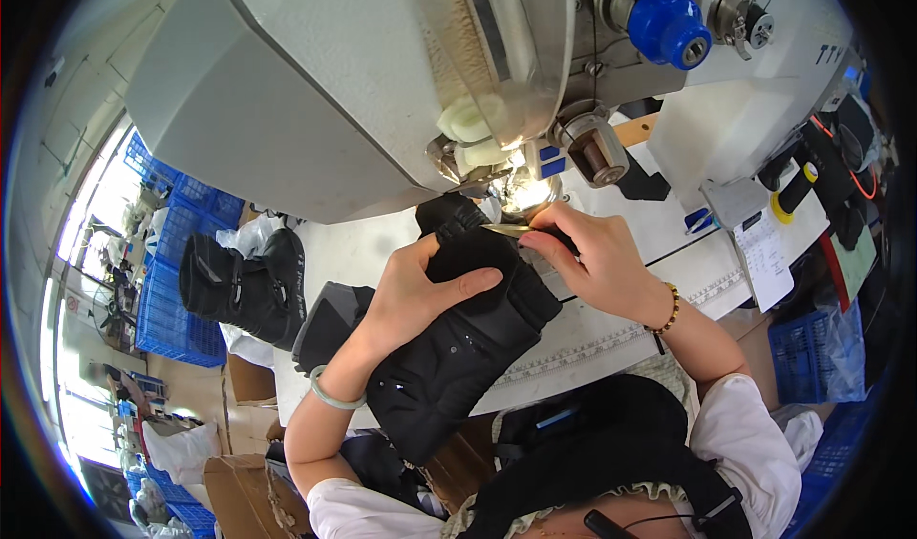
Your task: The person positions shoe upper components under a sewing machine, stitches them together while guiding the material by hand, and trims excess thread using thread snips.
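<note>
A black padded boot piece lies over the front of the white table, under the sewing machine head. My left hand grips its upper part, thumb stretched across the black material and fingers curled behind. My right hand pinches a small, pointed, metal tool between thumb and fingers. The tool's tip points left and meets the top of the boot piece, close to the lit needle area. Its kind I cannot make out, since my fingers cover the rest of it.
A finished-looking black boot stands at the table's left end. Blue crates are stacked beyond it. To the right are a yellow-and-black thread spool, a paper sheet and a blue basket. A ruler strip runs along the table.
</note>
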A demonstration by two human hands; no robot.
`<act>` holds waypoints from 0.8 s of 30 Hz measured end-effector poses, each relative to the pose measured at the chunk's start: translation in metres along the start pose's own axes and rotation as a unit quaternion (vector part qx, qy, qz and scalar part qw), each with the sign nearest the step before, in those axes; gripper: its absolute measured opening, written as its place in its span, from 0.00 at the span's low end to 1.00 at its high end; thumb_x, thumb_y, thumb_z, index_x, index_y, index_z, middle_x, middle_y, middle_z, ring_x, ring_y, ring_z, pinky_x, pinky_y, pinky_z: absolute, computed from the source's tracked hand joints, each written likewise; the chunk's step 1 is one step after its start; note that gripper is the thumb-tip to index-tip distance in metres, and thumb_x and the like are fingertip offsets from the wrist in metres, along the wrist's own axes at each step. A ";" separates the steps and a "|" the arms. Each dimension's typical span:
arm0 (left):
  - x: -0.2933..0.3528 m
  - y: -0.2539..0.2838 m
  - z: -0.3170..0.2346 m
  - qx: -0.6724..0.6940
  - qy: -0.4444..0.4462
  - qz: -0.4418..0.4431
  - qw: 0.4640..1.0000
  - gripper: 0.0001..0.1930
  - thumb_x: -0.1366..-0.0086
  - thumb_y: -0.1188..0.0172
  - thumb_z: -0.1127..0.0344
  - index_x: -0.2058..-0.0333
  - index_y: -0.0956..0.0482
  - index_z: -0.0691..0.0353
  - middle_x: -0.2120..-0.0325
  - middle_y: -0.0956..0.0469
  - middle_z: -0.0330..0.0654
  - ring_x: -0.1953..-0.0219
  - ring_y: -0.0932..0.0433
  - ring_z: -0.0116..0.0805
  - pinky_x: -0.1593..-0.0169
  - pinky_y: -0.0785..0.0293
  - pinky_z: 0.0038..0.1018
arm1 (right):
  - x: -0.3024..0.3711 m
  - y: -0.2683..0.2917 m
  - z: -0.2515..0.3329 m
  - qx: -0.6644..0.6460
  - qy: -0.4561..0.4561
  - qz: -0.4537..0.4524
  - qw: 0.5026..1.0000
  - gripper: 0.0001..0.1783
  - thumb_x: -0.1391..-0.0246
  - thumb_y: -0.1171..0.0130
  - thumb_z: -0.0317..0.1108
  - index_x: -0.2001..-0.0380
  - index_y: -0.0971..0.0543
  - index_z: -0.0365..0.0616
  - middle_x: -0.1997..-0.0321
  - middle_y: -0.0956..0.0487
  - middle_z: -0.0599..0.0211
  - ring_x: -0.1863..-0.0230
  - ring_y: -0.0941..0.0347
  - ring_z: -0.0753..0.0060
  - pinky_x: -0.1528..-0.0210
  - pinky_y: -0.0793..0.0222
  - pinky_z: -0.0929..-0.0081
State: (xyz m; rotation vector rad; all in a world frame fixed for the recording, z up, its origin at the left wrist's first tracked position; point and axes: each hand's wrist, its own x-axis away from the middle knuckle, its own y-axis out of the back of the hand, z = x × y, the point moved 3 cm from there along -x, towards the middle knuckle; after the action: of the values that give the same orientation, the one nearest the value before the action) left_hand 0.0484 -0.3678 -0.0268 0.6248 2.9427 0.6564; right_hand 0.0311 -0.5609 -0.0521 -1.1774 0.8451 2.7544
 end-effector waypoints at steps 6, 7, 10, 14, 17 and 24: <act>0.008 0.001 0.001 -0.065 -0.043 -0.028 0.997 0.20 0.53 0.30 0.59 0.68 0.24 0.70 0.75 0.22 0.37 0.71 0.29 0.18 0.66 0.31 0.20 | -0.003 0.027 0.007 0.134 0.043 -0.030 0.990 0.16 0.54 0.38 0.38 0.65 0.28 0.40 0.77 0.26 0.65 0.82 0.30 0.71 0.81 0.37 0.77; 0.009 0.001 0.002 -0.065 -0.042 -0.025 0.997 0.20 0.53 0.30 0.59 0.68 0.24 0.70 0.75 0.22 0.37 0.71 0.29 0.18 0.66 0.31 0.20 | -0.005 0.028 0.009 0.195 0.097 -0.024 0.976 0.16 0.54 0.39 0.40 0.67 0.28 0.41 0.79 0.29 0.67 0.82 0.31 0.72 0.81 0.38 0.78; 0.010 0.001 0.002 -0.104 -0.017 -0.031 0.994 0.20 0.54 0.29 0.59 0.69 0.24 0.69 0.76 0.22 0.37 0.72 0.30 0.18 0.67 0.31 0.20 | -0.008 0.024 0.015 0.283 0.181 -0.008 0.942 0.15 0.54 0.40 0.41 0.70 0.29 0.42 0.81 0.33 0.72 0.81 0.32 0.75 0.80 0.37 0.81; 0.011 -0.001 -0.002 -0.093 -0.043 -0.043 0.994 0.21 0.55 0.29 0.59 0.69 0.24 0.69 0.76 0.22 0.38 0.73 0.30 0.18 0.67 0.31 0.20 | -0.007 0.014 0.022 0.323 0.262 0.007 0.909 0.13 0.54 0.40 0.40 0.71 0.28 0.42 0.79 0.32 0.74 0.78 0.31 0.78 0.78 0.35 0.83; 0.013 -0.001 -0.004 -0.115 -0.041 -0.042 0.992 0.21 0.55 0.29 0.58 0.70 0.24 0.69 0.76 0.22 0.38 0.73 0.30 0.19 0.67 0.31 0.21 | -0.009 0.012 0.022 0.303 0.282 0.006 0.910 0.13 0.54 0.41 0.39 0.72 0.28 0.42 0.79 0.33 0.73 0.77 0.31 0.79 0.78 0.35 0.82; 0.021 0.000 0.002 -0.224 0.030 -0.013 0.974 0.22 0.57 0.28 0.57 0.70 0.24 0.70 0.78 0.23 0.42 0.75 0.28 0.23 0.69 0.31 0.22 | 0.012 0.020 0.002 0.017 -0.030 0.055 0.998 0.15 0.54 0.37 0.39 0.69 0.27 0.41 0.74 0.28 0.73 0.76 0.32 0.82 0.78 0.38 0.84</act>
State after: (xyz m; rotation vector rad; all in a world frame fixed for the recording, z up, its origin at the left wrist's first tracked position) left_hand 0.0294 -0.3579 -0.0283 0.5223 2.7003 1.3006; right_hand 0.0167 -0.5790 -0.0497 -1.0677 0.9744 2.8325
